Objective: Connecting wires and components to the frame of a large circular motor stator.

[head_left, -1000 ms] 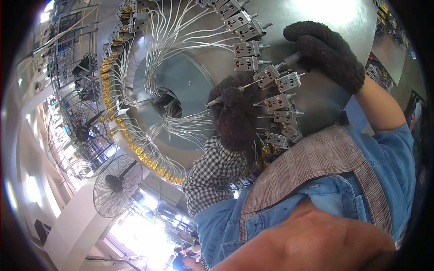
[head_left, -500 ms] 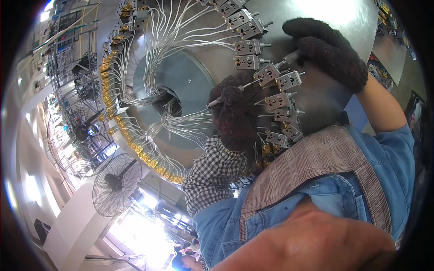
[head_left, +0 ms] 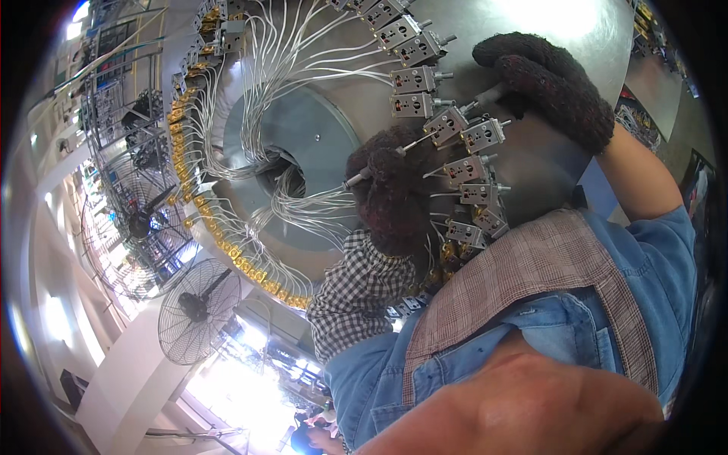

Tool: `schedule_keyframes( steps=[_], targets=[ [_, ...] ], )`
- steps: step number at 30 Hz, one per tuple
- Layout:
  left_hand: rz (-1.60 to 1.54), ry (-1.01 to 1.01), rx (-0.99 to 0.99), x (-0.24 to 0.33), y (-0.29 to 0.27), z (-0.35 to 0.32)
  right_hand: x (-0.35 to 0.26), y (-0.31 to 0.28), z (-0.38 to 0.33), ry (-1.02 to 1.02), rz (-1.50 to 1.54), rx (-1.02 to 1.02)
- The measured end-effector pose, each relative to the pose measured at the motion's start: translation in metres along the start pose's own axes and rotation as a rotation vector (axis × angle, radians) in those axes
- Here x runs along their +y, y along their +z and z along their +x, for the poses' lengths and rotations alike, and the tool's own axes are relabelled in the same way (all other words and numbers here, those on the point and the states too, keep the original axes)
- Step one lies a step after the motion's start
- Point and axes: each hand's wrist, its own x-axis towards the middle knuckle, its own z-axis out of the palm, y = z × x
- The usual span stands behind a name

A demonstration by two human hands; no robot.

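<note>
A large round metal disc [head_left: 303,144] fills the upper middle, with bundles of white wires [head_left: 288,53] running toward its hub. A ring of small grey switch units [head_left: 462,171] with metal stems curves along its right side. My left hand [head_left: 394,197], in a dark knit glove with a checked sleeve, is closed around a thin metal rod [head_left: 356,178] next to those units. My right hand [head_left: 553,83], also in a dark glove, grips a short silvery tool [head_left: 489,95] whose tip meets one grey unit [head_left: 447,121].
A row of brass fittings [head_left: 227,246] lines the disc's left rim. Two standing fans [head_left: 197,307] and wire racks [head_left: 114,114] are at the left. My blue shirt and plaid strap [head_left: 546,265] fill the lower right. Other people [head_left: 311,436] show at the bottom.
</note>
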Motion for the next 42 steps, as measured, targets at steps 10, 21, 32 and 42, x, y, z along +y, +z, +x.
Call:
schedule_keyframes(
  steps=[10,21,32,42],
  targets=[
    [0.106,0.074,0.058,-0.010,-0.001,-0.002,0.010,0.000,0.001,-0.098,-0.074,-0.012],
    [-0.062,0.059,-0.022,-0.011,-0.010,0.003,-0.003,0.003,0.002,0.060,0.043,0.005],
    [-0.038,0.066,0.025,-0.010,-0.006,0.002,-0.004,0.005,0.002,0.096,-0.002,0.079],
    [0.012,0.073,0.002,-0.009,-0.003,-0.001,-0.006,0.001,0.010,0.153,-0.222,0.053]
  ],
)
